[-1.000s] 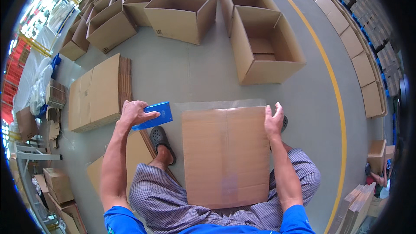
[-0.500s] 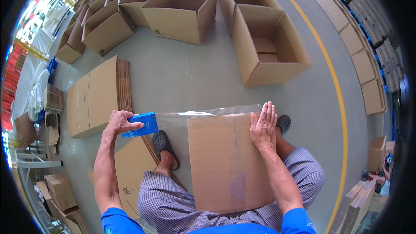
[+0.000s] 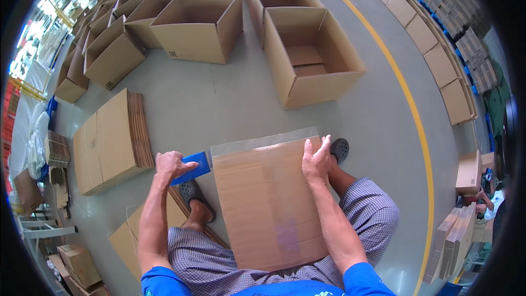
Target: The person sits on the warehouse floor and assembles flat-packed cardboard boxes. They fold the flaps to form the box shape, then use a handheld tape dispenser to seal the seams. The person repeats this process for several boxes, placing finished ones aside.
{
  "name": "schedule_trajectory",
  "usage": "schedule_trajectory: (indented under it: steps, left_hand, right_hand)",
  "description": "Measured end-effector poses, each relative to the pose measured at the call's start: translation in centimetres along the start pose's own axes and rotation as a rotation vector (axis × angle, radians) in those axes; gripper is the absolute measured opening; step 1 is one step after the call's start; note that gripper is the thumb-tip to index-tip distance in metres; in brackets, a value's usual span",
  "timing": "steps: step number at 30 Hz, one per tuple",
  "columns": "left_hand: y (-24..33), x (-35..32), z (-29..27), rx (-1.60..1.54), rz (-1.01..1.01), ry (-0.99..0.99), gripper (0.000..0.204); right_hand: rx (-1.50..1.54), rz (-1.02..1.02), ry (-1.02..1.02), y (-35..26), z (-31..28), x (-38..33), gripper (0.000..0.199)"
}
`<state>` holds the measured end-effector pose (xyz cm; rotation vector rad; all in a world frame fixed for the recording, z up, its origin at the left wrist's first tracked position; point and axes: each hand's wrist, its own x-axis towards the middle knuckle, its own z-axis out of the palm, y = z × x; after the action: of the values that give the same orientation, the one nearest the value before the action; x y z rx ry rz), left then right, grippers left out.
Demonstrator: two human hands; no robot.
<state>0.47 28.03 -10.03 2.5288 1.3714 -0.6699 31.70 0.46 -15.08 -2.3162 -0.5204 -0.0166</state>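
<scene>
- My left hand (image 3: 171, 164) has its fingers closed around a blue tape dispenser (image 3: 192, 168), held at the left edge of the cardboard box (image 3: 268, 203) resting on my lap
- A clear strip of tape (image 3: 257, 141) runs along the box's far edge
- My right hand (image 3: 316, 160) lies flat, fingers spread and gripping nothing, pressing the box's top right corner
- A stack of flattened cartons (image 3: 109, 140) lies on the floor to my left
- An open box (image 3: 312, 57) stands ahead, well apart from the one on my lap
</scene>
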Motion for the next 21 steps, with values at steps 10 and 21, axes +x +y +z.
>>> schedule_trajectory:
  steps: [10,21]
  left_hand:
    - [4.5,-2.1,8.0,0.121,-0.093,0.085,0.046]
    - [9.6,-22.7,2.8,-0.511,0.494,0.573,0.019]
  right_hand:
    - [-0.001,-0.043,-0.049,0.1,-1.1,-0.1,0.072]
    - [0.132,-1.023,-0.321,-2.0,-1.5,-2.0,0.025]
